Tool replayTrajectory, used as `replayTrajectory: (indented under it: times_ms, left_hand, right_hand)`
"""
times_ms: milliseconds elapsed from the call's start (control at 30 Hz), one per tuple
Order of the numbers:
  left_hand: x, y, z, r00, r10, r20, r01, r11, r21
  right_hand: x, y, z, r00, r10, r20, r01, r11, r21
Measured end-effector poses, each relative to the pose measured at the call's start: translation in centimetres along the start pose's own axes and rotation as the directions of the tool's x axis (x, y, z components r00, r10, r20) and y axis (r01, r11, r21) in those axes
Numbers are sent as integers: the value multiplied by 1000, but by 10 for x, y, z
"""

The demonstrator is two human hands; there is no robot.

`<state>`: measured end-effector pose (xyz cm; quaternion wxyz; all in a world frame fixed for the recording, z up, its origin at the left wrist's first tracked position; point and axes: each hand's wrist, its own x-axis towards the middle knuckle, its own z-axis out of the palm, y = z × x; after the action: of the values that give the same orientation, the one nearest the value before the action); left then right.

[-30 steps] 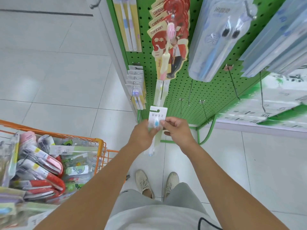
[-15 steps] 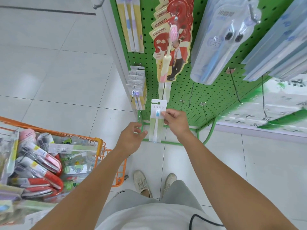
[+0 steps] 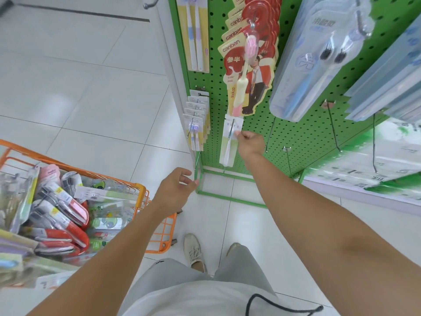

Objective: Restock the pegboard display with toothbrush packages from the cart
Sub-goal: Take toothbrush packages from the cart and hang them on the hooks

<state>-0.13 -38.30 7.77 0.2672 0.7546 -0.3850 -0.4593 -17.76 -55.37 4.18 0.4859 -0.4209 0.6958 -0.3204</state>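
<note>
My right hand (image 3: 249,143) pinches the upper right edge of a white toothbrush package (image 3: 229,145) that hangs over a metal peg on the green pegboard (image 3: 293,135), low on the board. My left hand (image 3: 175,192) hovers lower and to the left, fingers loosely spread, holding nothing. The orange cart (image 3: 142,195) at lower left holds several toothbrush packages (image 3: 57,215), red, white and green.
Red canban packages (image 3: 248,71), yellow packs (image 3: 196,33) and large clear twin packs (image 3: 319,58) hang higher up. A stack of small white packs (image 3: 197,117) hangs at the board's left edge. Bare pegs (image 3: 333,126) stick out to the right. My shoes (image 3: 193,252) stand on white tiles.
My right hand carried the white package up and forward onto the low peg. My left hand let go of it and dropped back toward the cart.
</note>
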Motion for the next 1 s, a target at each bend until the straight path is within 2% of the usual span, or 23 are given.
replayTrajectory:
  times_ms: [100,200,333,400,500,567,633,700,733,800,867,1000]
  left_hand:
    - [-12,-8,-7,998,-14,-58,13,1000,-4]
    - [-25,-20,-14,994,-47,-99,42,998,-50]
    - [-47,-41,-23,979,-113,-170,98,991,-96]
    - [-60,-59,-30,961,-149,-233,122,985,-125]
    - [-83,-91,-47,888,-209,-410,182,978,-104]
    - [-98,-114,-63,811,-245,-531,222,969,-108]
    - [-111,-139,-83,732,-286,-619,276,954,-115]
    - [-122,-164,-105,670,-349,-656,343,928,-144]
    - [-126,-177,-115,654,-374,-658,371,916,-152]
    - [-134,-197,-135,651,-366,-664,368,918,-145]
    - [-140,-215,-154,662,-316,-679,330,937,-113]
    - [-158,-263,-196,723,-222,-654,319,947,31]
  right_hand:
    - [13,-8,5,996,87,-32,-86,996,28]
    - [19,-8,9,980,199,-8,-199,980,-22]
    - [-7,29,18,946,323,10,-320,942,-96]
    - [-42,59,23,914,391,109,-374,916,-146]
    - [-116,88,43,815,445,371,-388,895,-220]
    - [-164,92,64,700,427,573,-264,900,-348]
    - [-204,88,89,566,353,745,-10,906,-423]
    - [-231,81,117,462,218,860,274,887,-372]
    - [-239,77,132,440,130,888,394,861,-322]
    - [-243,69,164,459,-34,888,553,793,-255]
    - [-242,57,196,513,-124,850,635,721,-277]
    - [-245,40,258,602,-126,789,639,669,-381]
